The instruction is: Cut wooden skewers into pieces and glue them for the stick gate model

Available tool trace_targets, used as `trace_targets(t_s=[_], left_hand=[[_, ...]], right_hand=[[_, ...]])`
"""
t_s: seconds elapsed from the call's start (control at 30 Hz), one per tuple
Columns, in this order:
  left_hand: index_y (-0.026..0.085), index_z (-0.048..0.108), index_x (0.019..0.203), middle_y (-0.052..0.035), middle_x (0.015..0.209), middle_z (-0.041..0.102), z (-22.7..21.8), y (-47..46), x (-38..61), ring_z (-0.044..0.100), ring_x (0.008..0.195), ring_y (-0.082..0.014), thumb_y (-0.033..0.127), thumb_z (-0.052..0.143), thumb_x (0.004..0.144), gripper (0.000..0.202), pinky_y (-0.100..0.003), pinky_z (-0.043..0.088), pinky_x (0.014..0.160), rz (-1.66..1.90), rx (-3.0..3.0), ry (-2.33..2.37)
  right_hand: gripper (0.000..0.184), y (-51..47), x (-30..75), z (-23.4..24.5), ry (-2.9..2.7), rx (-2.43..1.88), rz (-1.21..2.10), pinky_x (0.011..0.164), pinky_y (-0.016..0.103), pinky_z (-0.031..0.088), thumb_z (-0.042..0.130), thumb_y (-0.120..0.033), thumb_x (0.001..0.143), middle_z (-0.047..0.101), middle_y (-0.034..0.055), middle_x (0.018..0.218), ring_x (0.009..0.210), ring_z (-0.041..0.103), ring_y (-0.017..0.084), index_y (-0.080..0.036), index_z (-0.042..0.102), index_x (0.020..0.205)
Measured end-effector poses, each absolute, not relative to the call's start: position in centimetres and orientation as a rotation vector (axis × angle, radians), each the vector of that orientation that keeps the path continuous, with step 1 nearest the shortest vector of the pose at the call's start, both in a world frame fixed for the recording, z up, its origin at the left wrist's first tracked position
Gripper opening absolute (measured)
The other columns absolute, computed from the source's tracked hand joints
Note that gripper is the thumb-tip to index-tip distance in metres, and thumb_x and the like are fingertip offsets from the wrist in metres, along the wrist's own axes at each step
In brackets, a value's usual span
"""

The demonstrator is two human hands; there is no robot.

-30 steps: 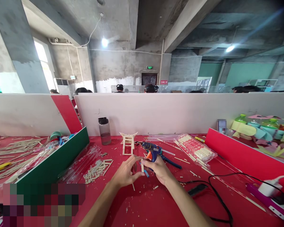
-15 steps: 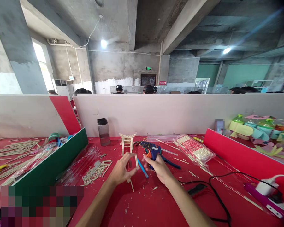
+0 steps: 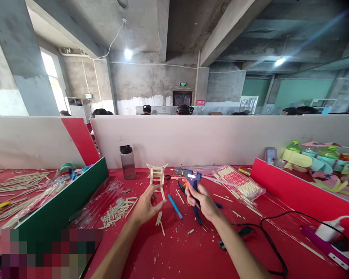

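My right hand [image 3: 202, 199] is wrapped round the handle of a blue and orange hot glue gun [image 3: 189, 175], its nozzle pointing left. Between the thumb and fingers of my left hand [image 3: 147, 206] is a short piece of pale wooden stick [image 3: 163, 192]. Just behind that hand stands a small stick frame [image 3: 157, 174] with a flared top. A blue pen-like stick [image 3: 175, 206] lies between my hands. Blue-handled pliers [image 3: 197, 216] lie partly hidden under my right hand. Loose stick pieces [image 3: 158, 218] rest in front of my left hand.
Cut stick bits [image 3: 116, 213] are heaped at left, beside a green divider [image 3: 64, 197]. A bottle [image 3: 127, 162] stands at the back. Bundled sticks [image 3: 240, 182] lie right of the glue gun. Black cable [image 3: 263, 232] runs near my right forearm towards a purple power strip [image 3: 322, 244].
My right hand has moved the glue gun right, away from my left hand, and its nozzle is now clear of the pliers. My left hand has shifted slightly left with the stick piece.
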State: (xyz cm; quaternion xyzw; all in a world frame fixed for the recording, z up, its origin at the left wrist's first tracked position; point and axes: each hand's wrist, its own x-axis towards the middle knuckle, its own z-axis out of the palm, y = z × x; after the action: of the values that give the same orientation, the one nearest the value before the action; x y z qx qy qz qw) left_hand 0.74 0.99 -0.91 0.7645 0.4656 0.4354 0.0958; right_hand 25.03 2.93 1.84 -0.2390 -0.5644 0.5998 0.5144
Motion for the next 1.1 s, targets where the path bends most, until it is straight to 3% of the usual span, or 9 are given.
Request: trace_targets(t_s=[0.1,0.27,0.7,1.1], left_hand=[[0.020,0.054,0.123,0.0027,0.079,0.052,-0.9,0.9,0.6,0.052,0.065,-0.0129,0.039,0.062,0.084,0.044,-0.026,0.045,0.065,1.268,2.262,1.369],[0.020,0.053,0.124,0.0031,0.077,0.051,-0.8,0.9,0.7,0.052,0.066,-0.0130,0.039,0.062,0.085,0.044,-0.027,0.045,0.067,1.224,2.264,1.347],[0.020,0.052,0.120,0.0019,0.084,0.051,-0.5,0.7,1.0,0.053,0.067,-0.0124,0.039,0.063,0.086,0.041,-0.026,0.045,0.065,1.186,2.294,1.311],[0.020,0.053,0.120,-0.0006,0.091,0.055,-0.7,0.9,1.0,0.054,0.069,-0.0128,0.038,0.063,0.085,0.041,-0.026,0.046,0.067,1.180,2.300,1.306]], right_hand=[[0.041,3.2,25.5,1.8,-1.530,-0.709,1.262,0.039,0.022,0.024,0.059,-0.059,0.085,0.044,-0.0075,0.056,0.038,0.032,0.006,-0.019,0.064,0.093],[0.046,3.7,26.6,1.5,-1.676,-0.844,1.075,0.036,0.021,0.030,0.053,-0.063,0.086,0.049,-0.0050,0.057,0.038,0.042,0.009,-0.019,0.062,0.081],[0.043,3.1,26.2,1.9,-1.972,-0.940,0.582,0.054,0.026,0.032,0.046,-0.049,0.095,0.052,-0.0021,0.053,0.051,0.050,0.015,-0.022,0.052,0.061],[0.045,3.5,25.9,1.5,-2.028,-0.941,0.481,0.057,0.027,0.031,0.046,-0.044,0.096,0.051,-0.0023,0.052,0.052,0.051,0.015,-0.021,0.045,0.058]])
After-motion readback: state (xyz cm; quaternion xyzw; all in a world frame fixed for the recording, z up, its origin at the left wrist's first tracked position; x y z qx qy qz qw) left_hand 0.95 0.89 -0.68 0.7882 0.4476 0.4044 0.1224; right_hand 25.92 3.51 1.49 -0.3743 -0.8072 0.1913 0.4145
